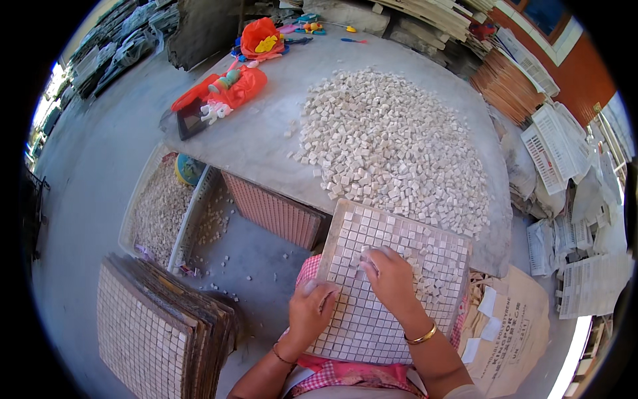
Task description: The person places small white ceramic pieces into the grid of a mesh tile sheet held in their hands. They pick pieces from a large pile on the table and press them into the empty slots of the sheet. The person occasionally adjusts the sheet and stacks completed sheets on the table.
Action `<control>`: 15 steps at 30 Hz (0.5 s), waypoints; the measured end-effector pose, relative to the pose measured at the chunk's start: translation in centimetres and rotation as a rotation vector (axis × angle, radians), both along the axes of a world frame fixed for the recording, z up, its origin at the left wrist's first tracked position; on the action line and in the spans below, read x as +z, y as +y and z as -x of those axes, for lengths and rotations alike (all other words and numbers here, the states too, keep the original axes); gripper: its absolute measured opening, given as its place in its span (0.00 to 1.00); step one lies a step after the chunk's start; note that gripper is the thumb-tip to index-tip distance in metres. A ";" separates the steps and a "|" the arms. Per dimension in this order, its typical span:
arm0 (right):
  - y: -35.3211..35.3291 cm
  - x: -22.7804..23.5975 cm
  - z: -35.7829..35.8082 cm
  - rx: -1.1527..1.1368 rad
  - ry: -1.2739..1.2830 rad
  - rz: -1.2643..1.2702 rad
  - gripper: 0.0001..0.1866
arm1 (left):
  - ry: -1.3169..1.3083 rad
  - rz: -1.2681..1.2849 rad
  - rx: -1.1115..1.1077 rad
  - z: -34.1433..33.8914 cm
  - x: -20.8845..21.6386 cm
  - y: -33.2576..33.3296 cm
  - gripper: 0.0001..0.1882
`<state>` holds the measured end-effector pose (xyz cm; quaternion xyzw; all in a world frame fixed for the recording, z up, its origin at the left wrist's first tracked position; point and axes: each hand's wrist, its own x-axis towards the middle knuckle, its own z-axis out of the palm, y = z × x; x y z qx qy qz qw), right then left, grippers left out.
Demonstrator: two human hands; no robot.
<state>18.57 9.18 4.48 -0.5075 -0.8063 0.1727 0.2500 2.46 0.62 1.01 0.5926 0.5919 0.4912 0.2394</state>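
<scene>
A square grid tray [329, 256] rests on my lap, leaning on the table edge. Small pale stone tiles [372, 319] fill many of its cells, and loose ones [432, 266] are heaped on its right part. My left hand [311, 309] is curled at the tray's left side, thumb and fingers drawn together; what they hold, if anything, is hidden. Over the upper middle of the grid my right hand [389, 276] is pinched, fingertips down at the cells. Any tile in that pinch is too small to make out.
A big pile of stone tiles [399, 139] covers the table [266, 146] ahead. Red bags [242, 86] and toys lie far left. On the floor stand a tile-filled crate [159, 206] and a stack of tiled boards [146, 326]. White baskets [555, 146] stand right.
</scene>
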 end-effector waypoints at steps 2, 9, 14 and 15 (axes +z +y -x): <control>0.3 -0.2 0.4 0.021 -0.040 0.033 0.07 | 0.050 -0.004 -0.024 0.0 0.3 -0.1 0.05; 1.2 -1.2 0.1 0.123 -0.109 0.071 0.05 | 0.042 0.002 -0.021 -0.2 0.0 0.0 0.04; 2.2 0.7 -0.2 0.107 -0.120 0.278 0.04 | 0.205 -0.054 -0.060 -0.3 0.4 1.2 0.09; 2.3 0.8 -0.7 0.062 -0.048 0.268 0.04 | 0.257 -0.071 -0.084 -0.2 0.4 1.6 0.12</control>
